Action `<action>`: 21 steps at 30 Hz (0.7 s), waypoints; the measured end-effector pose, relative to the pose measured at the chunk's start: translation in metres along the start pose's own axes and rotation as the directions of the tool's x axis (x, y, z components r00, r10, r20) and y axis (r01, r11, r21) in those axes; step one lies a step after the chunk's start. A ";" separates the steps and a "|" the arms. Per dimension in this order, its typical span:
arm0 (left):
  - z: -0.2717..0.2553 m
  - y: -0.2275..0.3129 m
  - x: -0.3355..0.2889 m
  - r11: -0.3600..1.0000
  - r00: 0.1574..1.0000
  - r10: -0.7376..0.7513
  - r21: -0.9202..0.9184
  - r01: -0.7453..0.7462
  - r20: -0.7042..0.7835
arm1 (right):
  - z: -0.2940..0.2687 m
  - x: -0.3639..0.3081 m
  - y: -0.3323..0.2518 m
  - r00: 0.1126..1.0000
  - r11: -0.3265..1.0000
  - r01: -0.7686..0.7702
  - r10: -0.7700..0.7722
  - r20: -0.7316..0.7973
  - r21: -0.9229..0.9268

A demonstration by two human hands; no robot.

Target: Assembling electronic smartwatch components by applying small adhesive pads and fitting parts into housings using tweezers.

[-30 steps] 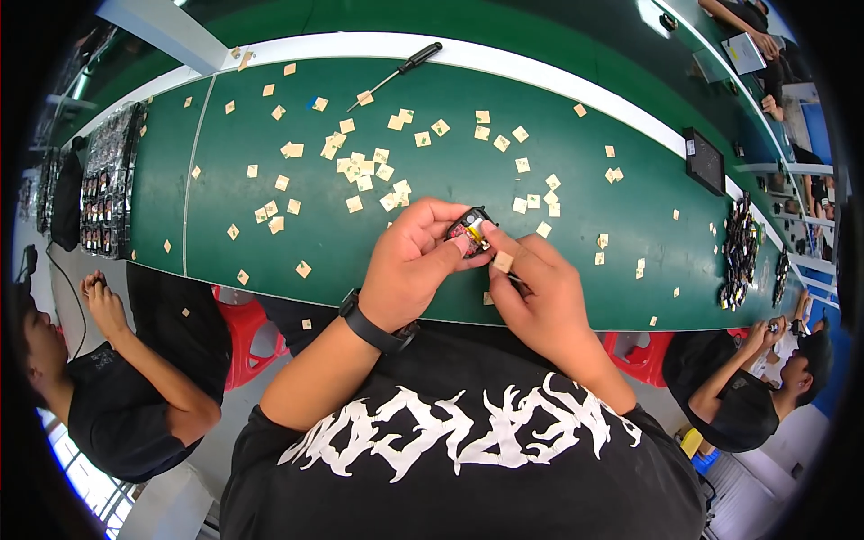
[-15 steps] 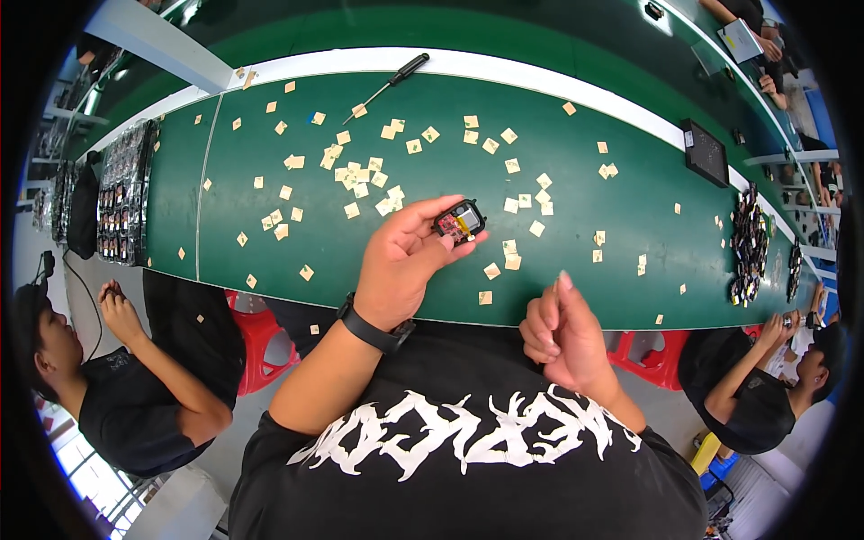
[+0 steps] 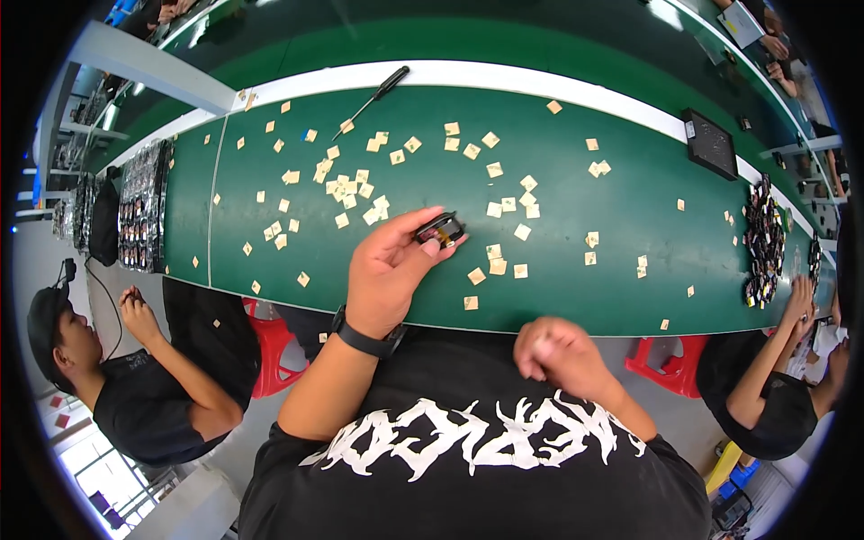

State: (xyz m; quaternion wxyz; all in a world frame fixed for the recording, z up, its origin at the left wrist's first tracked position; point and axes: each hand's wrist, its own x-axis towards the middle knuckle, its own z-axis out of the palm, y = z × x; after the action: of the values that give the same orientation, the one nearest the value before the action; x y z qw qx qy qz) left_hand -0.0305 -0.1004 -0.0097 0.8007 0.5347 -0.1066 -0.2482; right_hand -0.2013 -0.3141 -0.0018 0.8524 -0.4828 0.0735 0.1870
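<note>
My left hand is closed around a small black watch case, pinched between thumb and fingers above the table. The case is tilted; a bit of its reddish and yellow inside shows beside the thumb. At the table's near edge, slightly smeared by motion, my right hand has its fingers curled in, with nothing visible in them. Small cream paper squares lie near the hands, and one single paper square lies between them.
Many more squares are strewn over the green table. A black screwdriver lies at the far edge. To the right are a black tray and a heap of black watch parts; packed trays stand left. People sit on both sides.
My left hand has tipped the watch case, so less of its inside shows. My right hand has drawn back toward me and curled its fingers; a new paper square lies on the table.
</note>
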 end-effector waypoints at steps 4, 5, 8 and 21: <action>-0.013 0.016 0.000 0.994 0.982 -0.059 -0.105 0.040 -0.180 | -0.007 -0.015 -0.019 0.994 0.904 -0.010 -0.037 -0.102 -0.428; -0.031 0.025 -0.001 1.000 0.972 0.020 -0.018 -0.025 -0.233 | -0.014 -0.018 -0.030 0.973 0.811 0.073 -0.185 -0.136 -0.580; -0.096 0.065 -0.004 0.915 0.824 0.293 0.392 -0.095 -0.485 | -0.052 -0.032 -0.067 0.797 0.472 0.018 -0.539 -0.273 -0.882; -0.385 0.102 -0.037 0.567 0.583 0.499 0.751 0.338 -0.640 | -0.290 -0.064 -0.178 0.245 -0.094 -0.914 -0.904 -0.350 -0.396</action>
State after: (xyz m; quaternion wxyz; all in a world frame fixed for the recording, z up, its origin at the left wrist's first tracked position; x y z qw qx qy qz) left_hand 0.1348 0.2587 -0.0692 0.4232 0.8835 0.1389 0.1453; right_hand -0.1745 -0.6595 0.0077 -0.1698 -0.8772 0.4097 -0.1836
